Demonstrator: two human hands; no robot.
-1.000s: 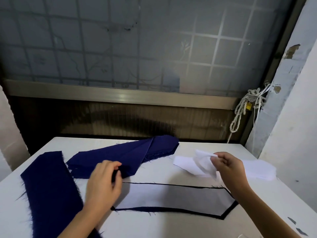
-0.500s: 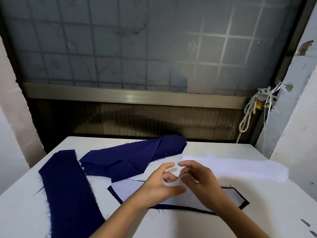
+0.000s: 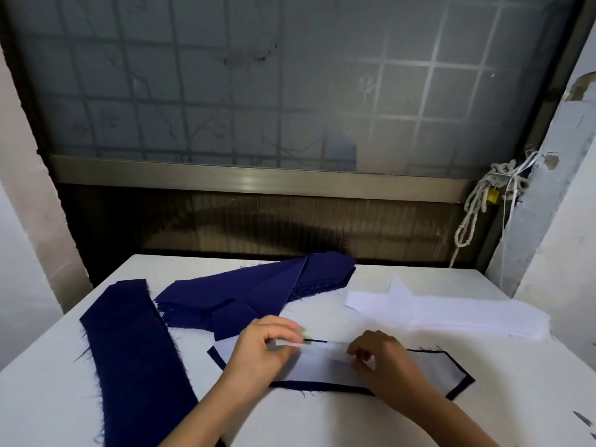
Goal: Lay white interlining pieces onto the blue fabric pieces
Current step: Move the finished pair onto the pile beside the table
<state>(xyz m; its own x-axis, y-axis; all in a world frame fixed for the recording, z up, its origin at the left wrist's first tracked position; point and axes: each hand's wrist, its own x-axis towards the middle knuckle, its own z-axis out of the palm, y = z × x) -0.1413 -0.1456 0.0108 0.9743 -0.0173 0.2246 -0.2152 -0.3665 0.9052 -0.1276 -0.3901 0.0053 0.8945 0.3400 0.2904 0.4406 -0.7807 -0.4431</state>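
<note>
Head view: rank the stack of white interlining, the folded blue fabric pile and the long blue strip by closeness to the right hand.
From the right hand, which holds the interlining piece:
1. stack of white interlining, just beyond it, to the right.
2. folded blue fabric pile, back left of centre.
3. long blue strip, far left.

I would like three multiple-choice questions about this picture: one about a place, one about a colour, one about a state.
1. Where on the table lies the stack of white pieces? A. right side B. left side C. near edge
2. Which colour is the border of the front cloth? A. red B. dark blue C. green
3. What do the left hand and right hand do? A. lie flat B. pinch a white piece C. hold scissors
Answers: 1 A, it lies at the right; 2 B, a dark blue edge shows; 3 B, fingers curl on its upper edge.
</note>
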